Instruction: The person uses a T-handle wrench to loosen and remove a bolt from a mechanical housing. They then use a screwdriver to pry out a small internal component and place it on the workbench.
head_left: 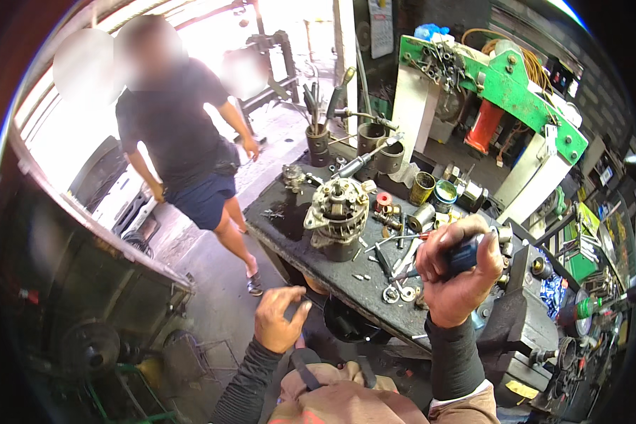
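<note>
Alternator (339, 210): the landmark of this scene; a finned metal housing, seated on a dark round block (336, 251) upon the black-topped bench (283, 230).
My right hand (454, 290): raised to the right of the alternator and nearer me; fingers and thumb curled firmly around a dark blue object (463, 256).
Dark blue object: within my right fist, right of the alternator; largely covered by my fingers, so its kind cannot be told.
My left hand (279, 319): nearer me than the alternator and to its left, off the bench's edge; fingers loosely bent, thumb apart, grasp empty.
Hand tools (383, 261): loose on the bench, right of the alternator and nearer me, with a metal ring (391, 293) beside them.
Yellow tin (422, 189): right of the alternator and slightly beyond it.
Tool cup (319, 150): beyond the alternator, slightly left; upright, long tools standing inside.
Green beam (526, 97): well beyond the alternator, rightward.
Person (169, 113): left of the alternator, beyond the bench; dark shirt, blue shorts.
</note>
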{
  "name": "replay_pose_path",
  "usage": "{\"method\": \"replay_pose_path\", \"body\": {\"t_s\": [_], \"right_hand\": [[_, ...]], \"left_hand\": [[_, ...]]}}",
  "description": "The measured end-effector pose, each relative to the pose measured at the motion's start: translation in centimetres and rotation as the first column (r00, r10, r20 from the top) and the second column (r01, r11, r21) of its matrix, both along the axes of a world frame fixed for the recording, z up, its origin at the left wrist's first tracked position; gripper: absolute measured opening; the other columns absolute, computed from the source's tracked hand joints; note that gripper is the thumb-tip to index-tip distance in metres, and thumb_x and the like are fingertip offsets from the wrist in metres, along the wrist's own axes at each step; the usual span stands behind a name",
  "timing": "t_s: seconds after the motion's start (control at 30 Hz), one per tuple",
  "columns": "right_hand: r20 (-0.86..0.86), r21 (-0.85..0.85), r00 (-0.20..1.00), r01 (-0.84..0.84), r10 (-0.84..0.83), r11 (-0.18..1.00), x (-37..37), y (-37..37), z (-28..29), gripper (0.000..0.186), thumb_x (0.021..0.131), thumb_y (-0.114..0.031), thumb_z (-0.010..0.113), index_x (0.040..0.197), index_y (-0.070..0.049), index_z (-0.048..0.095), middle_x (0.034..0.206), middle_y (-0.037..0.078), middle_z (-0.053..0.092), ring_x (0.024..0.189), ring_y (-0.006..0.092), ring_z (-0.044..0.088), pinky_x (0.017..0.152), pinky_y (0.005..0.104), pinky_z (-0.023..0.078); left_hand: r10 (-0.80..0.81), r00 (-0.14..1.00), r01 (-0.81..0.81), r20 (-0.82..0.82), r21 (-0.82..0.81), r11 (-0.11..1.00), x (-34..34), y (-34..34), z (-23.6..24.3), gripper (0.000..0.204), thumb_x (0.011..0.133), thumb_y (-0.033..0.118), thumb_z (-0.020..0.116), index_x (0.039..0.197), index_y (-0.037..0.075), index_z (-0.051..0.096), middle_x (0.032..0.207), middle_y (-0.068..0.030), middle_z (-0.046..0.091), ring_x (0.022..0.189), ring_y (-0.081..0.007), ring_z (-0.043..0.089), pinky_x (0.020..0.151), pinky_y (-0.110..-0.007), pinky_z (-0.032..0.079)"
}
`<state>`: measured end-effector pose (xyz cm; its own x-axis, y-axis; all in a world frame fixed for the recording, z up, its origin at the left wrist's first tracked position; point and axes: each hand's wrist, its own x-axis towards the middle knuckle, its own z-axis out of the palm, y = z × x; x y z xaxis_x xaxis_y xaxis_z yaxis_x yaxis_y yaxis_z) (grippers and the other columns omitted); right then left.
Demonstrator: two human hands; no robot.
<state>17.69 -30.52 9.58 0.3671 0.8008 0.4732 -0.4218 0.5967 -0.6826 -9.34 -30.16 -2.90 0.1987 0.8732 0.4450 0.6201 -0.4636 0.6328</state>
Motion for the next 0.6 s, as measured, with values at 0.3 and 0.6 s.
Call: {"method": "replay_pose_path", "body": {"t_s": [0.3,0.6], "right_hand": [[0.101,-0.068,0.963,0.256,-0.248,0.964,-5.1,13.6,-0.4,0.074,0.101,-0.072,0.035,0.086,-0.003,0.053,0.052,0.005,0.04,0.042,0.0134,0.032,0.039,0.0302,0.03],[0.219,-0.179,0.917,0.374,-0.333,0.91,-6.4,17.9,-2.4,0.072,0.102,-0.071,0.035,0.09,-0.002,0.052,0.052,0.006,0.041,0.042,0.014,0.033,0.04,0.032,0.032]], "left_hand": [[-0.332,0.94,0.34,-0.074,0.206,0.918,4.1,21.4,3.1,0.031,0.076,0.02,0.083,0.106,0.01,0.076,0.104,-0.0061,0.062,0.105,-0.0303,0.05,0.096,-0.042,0.041],[-0.513,0.857,0.514,-0.041,0.034,0.857,5.5,25.3,0.4,0.037,0.069,0.023,0.088,0.105,0.022,0.079,0.103,-0.0032,0.051,0.106,-0.0284,0.042,0.097,-0.041,0.037]]}}
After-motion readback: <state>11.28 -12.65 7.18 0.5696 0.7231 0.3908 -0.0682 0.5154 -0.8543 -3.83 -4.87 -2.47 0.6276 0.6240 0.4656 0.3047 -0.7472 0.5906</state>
